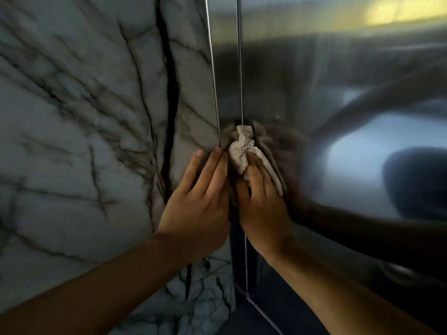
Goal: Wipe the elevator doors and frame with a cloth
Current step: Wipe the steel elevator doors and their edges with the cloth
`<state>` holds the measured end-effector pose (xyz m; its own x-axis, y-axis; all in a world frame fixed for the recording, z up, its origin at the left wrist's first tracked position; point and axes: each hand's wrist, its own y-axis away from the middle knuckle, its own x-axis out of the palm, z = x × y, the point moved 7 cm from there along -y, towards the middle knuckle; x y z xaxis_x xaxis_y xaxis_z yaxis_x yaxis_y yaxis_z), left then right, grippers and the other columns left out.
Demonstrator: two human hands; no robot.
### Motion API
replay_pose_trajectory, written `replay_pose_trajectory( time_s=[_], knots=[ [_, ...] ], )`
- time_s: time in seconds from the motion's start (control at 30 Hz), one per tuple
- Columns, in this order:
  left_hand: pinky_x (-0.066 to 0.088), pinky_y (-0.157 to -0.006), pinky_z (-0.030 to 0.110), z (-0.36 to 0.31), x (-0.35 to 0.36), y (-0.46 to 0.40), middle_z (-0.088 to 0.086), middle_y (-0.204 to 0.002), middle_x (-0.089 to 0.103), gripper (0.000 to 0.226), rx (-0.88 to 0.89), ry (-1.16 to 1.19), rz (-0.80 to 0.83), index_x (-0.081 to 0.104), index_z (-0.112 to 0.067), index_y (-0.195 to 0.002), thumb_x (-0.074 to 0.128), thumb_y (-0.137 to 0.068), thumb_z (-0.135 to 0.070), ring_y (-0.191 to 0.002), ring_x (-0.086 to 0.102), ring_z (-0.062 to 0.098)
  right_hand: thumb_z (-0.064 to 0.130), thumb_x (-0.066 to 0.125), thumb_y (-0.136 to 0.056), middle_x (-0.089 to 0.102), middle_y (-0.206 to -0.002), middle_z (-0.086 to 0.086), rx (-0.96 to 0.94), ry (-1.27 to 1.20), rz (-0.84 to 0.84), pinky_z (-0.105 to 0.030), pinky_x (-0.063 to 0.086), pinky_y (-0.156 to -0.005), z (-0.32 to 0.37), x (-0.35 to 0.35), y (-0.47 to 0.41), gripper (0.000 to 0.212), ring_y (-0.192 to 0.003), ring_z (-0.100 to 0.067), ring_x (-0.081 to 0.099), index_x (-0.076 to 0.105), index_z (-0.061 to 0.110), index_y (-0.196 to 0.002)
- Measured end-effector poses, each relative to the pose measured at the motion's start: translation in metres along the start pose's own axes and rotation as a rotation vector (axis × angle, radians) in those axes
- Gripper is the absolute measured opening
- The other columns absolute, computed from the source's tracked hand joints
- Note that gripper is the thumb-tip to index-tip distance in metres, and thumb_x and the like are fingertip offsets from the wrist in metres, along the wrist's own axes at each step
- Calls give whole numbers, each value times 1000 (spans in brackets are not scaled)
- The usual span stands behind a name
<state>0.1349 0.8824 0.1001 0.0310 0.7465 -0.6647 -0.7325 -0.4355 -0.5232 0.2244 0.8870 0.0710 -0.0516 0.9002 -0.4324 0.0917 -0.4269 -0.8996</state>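
You have two bare hands in view, your left hand (200,204) and your right hand (261,209), and one crumpled cloth (244,148). There is one marble wall panel (84,117) and one steel elevator door (338,93), with one narrow frame strip (226,68) between them.

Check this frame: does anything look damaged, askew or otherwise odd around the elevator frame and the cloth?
Nothing stands out. The right hand presses the bunched cloth against the steel frame; the left hand lies flat beside it. Dark lines on the marble wall look like natural veining, though blur prevents certainty.

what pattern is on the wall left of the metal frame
White marble wall with dark grey and black veins, seen in the head view.
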Motion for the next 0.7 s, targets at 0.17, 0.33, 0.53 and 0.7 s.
replay_pose_trajectory(
  time_s=[0.17,0.33,0.53,0.7],
  knots=[
    [6,-122,56,-34,43,51,30,-158,21,85,26,22,177,33,9,-144,46,-80,-46,-150,9,41,14,61,-96,35,-150,-18,34,-47,67,-39,28,-115,3,29,57,53,-143,-27,30,41,1,-143],
    [3,-122,55,-63,79,84,31,-157,19,86,51,85,267,25,11,-143,47,-82,-45,-150,8,42,13,43,-104,47,-144,-21,4,-58,98,-39,33,-114,1,54,117,38,-138,-30,40,47,0,-139],
    [3,-122,56,-107,133,132,31,-154,26,75,85,140,351,34,11,-141,38,-85,-40,-149,12,42,9,46,-101,55,-135,-25,-113,-7,297,-40,37,-112,13,97,228,34,-128,-34,53,56,-1,-133],
    [5,-122,56,-143,176,170,32,-154,24,70,96,201,418,37,8,-141,35,-87,-37,-149,10,43,8,49,-99,56,-134,-24,-81,35,352,-39,38,-109,20,126,287,36,-124,-33,55,55,1,-134]
  ],
)
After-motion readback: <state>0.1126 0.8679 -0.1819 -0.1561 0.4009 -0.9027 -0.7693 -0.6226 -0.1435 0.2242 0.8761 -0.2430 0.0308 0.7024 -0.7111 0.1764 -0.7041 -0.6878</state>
